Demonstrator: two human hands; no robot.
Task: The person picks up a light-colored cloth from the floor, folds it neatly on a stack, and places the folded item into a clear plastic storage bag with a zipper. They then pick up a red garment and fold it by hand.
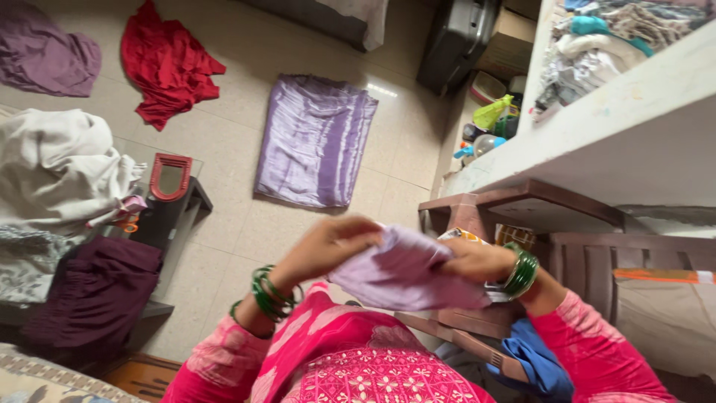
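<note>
Two hands, left hand (324, 246) and right hand (477, 260), were closed on lilac cloth (406, 272), held at chest height above floor (224, 239). Fingers bunched at edges only; slack middle judged liable to slip, fold lost.

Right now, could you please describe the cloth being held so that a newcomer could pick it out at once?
Start at the tiled floor, then come down to the pink sleeves at the bottom of the view. Between the left hand and right hand, both wearing green bangles, is a small lilac cloth, bunched up. Unlike the larger purple cloth laid flat on the floor, it is held in the air.
</note>
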